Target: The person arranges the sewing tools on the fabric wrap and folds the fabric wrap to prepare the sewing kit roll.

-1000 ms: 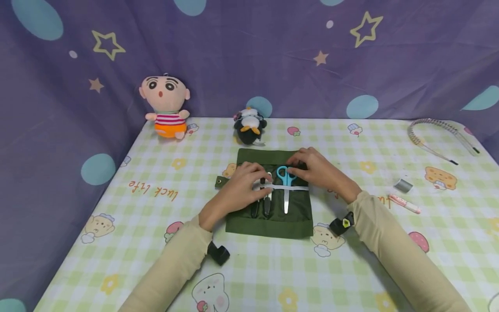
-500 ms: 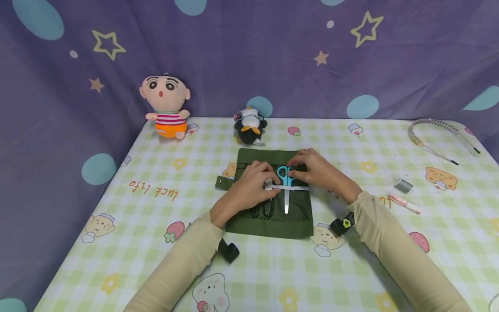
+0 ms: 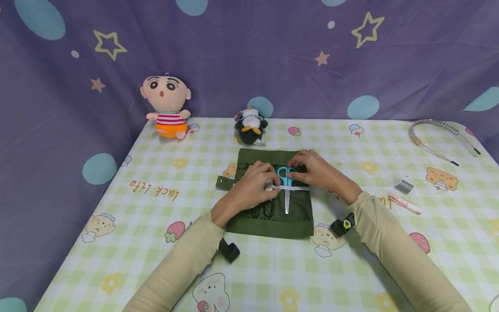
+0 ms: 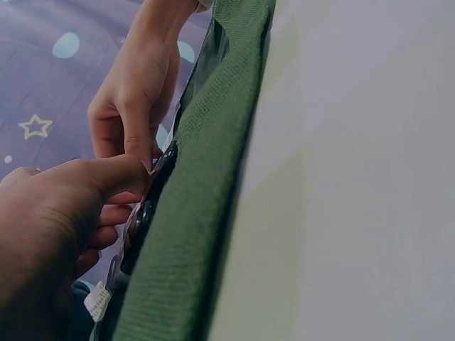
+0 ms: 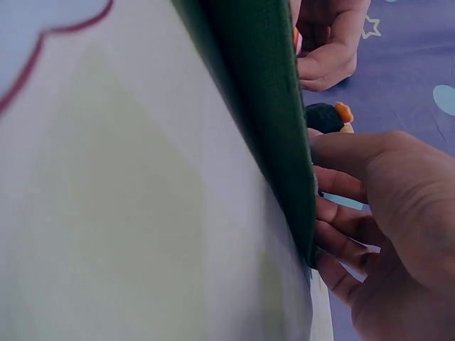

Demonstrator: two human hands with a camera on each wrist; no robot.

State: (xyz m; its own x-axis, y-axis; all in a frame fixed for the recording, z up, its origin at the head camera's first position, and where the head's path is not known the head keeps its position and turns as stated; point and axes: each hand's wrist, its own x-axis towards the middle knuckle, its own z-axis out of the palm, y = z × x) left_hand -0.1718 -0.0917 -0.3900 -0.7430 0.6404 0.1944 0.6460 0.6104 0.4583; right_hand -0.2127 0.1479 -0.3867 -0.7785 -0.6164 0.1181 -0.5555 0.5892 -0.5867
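Note:
A dark green fabric tool roll lies unfolded on the table, a white elastic band running across it. Blue-handled scissors are tucked under the band, blade toward the person. My right hand pinches their handle between thumb and fingers. Just left of the scissors, my left hand pinches the band with thumb and forefinger. Dark-handled tools lie mostly hidden beneath that hand. The left wrist view has both hands meeting behind the roll's raised-looking green edge.
A plush doll and a small penguin plush are at the back. To the right lie a grey spool, a pink-and-white pen-like stick and a headband. A snap strap sticks out from the roll's left side.
My left hand has shifted slightly right along the band, closer to the scissors, covering more of the dark-handled tools. The right hand has stayed at the scissors' handle.

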